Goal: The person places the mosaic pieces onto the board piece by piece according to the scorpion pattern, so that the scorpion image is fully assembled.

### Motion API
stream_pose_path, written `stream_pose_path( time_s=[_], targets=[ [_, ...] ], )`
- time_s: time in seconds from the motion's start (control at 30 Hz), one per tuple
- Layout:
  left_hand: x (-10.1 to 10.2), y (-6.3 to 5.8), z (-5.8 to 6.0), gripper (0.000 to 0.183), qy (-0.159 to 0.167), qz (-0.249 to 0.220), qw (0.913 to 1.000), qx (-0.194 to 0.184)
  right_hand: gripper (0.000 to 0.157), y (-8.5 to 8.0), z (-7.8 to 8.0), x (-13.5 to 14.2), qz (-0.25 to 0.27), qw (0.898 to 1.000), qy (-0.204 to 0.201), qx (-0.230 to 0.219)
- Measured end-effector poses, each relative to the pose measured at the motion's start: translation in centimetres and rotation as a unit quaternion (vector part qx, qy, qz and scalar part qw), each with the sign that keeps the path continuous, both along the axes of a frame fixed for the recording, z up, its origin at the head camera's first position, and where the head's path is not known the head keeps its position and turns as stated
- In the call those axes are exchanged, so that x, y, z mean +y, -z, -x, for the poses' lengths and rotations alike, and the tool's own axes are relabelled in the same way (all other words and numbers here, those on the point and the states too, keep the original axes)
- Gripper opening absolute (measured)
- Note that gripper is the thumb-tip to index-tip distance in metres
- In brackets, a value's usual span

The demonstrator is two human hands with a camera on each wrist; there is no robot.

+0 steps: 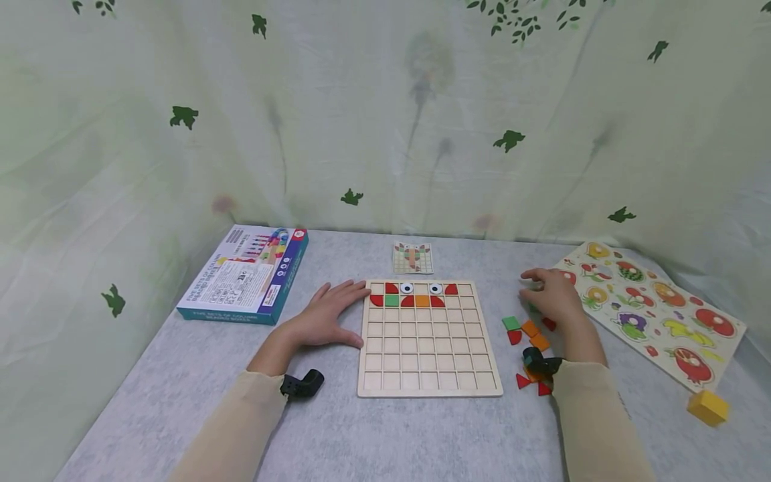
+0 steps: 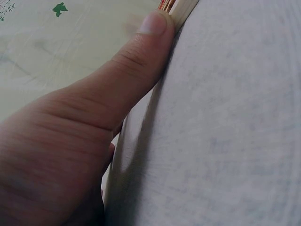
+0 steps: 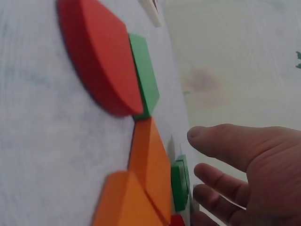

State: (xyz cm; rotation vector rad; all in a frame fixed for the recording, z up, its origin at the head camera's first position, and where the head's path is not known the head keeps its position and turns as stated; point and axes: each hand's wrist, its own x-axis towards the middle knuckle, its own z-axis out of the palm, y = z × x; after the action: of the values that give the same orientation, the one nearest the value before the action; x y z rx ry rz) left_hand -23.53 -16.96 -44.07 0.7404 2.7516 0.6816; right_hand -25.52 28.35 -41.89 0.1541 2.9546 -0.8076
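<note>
Loose pieces beneath the right wrist are easy to scatter

Between the hands lies the pale wooden grid board, its two far rows partly filled with red, green and orange pieces and two white eye-marked ones. The left hand is spread wide, touching the board's near side with its fingertips and thumb and gripping nothing. The right hand hovers with thumb and fingers parted and loosely bent; no held piece shows, though some fingertips are partly hidden.

Below and to the left of the right hand, on the tabletop, lie a green square piece, a red quarter-round piece, orange pieces and small red triangular pieces. The black wrist camera hangs over part of this cluster, so a low sweep of that forearm could drag pieces apart or hide one. Because the pieces lie touching or nearly so, a pinch at one might nudge its neighbour.

A harder push from the left hand could slide the board, perhaps jarring its placed pieces. The small printed grid card, beyond the board and between both hands, could be misread, leaving a piece in the wrong square or turned the wrong way.
</note>
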Motion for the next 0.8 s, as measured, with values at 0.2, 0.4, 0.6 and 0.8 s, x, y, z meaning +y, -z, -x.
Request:
stream_pose_path(
  time_s=[0.2, 0.4, 0.6, 0.8],
  targets=[
    [0.0, 0.0, 0.0, 0.109, -0.001, 0.000, 1.0000, 0.001, 0.043, 0.2, 0.0, 0.8, -0.001, 1.000, 0.008, -0.023],
    [0.0, 0.1, 0.0, 0.109, -0.004, 0.003, 1.0000, -0.001, 0.042, 0.1, 0.1, 0.8, 0.019, 0.999, 0.002, -0.040],
    [0.1, -0.1, -0.1, 0.108, -0.001, -0.002, 1.0000, 0.002, 0.038, 0.2, 0.1, 0.5, 0.007, 1.000, -0.009, -0.027],
    [0.1, -0.2, -0.2, 0.107, 0.001, -0.004, 1.0000, 0.006, 0.037, 0.2, 0.0, -0.2, -0.005, 1.000, -0.012, -0.024]
  ],
)
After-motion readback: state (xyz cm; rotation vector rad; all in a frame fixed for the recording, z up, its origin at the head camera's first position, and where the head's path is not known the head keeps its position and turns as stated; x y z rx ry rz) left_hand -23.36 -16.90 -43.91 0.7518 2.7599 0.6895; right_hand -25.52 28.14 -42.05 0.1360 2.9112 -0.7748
